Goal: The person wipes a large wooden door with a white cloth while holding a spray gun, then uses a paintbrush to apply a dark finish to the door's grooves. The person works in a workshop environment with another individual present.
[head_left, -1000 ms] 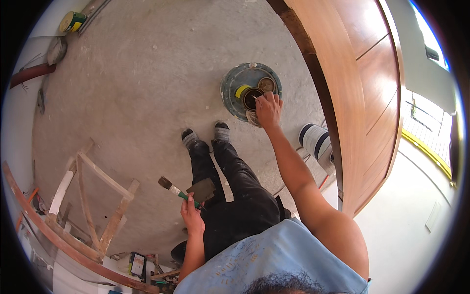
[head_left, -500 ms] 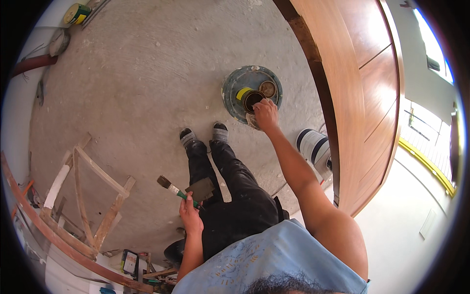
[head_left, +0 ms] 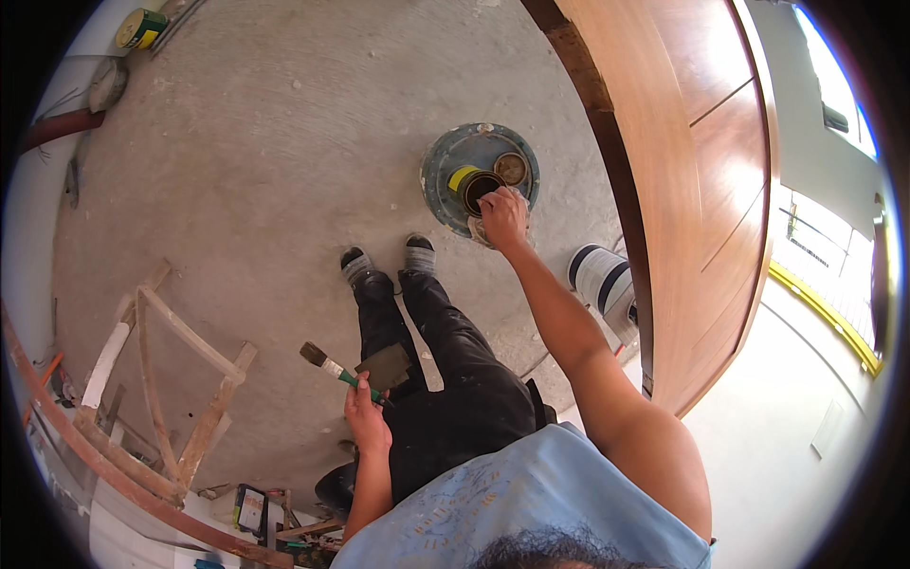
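Low in front of my body, my left hand (head_left: 364, 415) is closed round the green handle of a paintbrush (head_left: 332, 364), bristles pointing up and left. The same hand keeps a dark square sheet (head_left: 387, 368), like sandpaper, against it. Further out, my right hand (head_left: 504, 218) has its fingers pinched at the rim of an open tin can (head_left: 464, 176) with a yellow band and dark inside. What the fingers hold, if anything, is hidden. A crumpled whitish rag or plastic (head_left: 482, 233) lies under and beside that hand. A small round lid (head_left: 511, 169) lies next to the tin.
The tin stands on a round, paint-spotted bucket top (head_left: 438, 156). A large wooden door (head_left: 664, 104) rises at right, with a white pail (head_left: 601, 275) beside it. At left are a wooden frame (head_left: 194, 332) and a long curved bar (head_left: 104, 465); a green can (head_left: 140, 28) stands far left.
My right hand has shifted slightly at the tin's rim, and more of the whitish material now shows beside it. The whole view has drifted a little; the left hand keeps its hold.
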Available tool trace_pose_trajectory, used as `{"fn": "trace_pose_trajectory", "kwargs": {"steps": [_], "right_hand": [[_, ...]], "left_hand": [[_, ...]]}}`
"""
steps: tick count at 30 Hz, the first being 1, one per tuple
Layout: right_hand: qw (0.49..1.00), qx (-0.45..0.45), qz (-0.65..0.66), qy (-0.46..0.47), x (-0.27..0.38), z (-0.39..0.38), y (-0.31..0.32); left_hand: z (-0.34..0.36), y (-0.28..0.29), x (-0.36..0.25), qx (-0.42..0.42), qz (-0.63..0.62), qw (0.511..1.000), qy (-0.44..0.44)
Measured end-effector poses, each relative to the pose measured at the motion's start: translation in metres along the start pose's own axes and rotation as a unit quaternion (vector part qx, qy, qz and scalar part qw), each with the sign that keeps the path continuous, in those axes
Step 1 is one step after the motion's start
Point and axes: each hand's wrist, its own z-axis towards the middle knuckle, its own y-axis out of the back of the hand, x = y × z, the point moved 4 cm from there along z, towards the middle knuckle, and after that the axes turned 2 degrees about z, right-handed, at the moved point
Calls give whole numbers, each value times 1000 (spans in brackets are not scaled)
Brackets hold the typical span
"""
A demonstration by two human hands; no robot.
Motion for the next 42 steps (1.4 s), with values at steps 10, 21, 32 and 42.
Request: {"fn": "trace_pose_trajectory", "kwargs": {"steps": [10,21,32,42], "right_hand": [[997,-24,-69,13,-6,-3,8],[998,-26,-52,34,-3,-4,12],[998,7,-57,19,-9,-3,12],[997,19,-57,41,-8,5,15]], "left_hand": [[0,-2,1,3,-6,1000,-2],[-3,-6,-1,8,2,1000,1],[-6,-5,2,11,-7,1000,-4],[-7,-7,3,13,-9,1000,-2]]}}
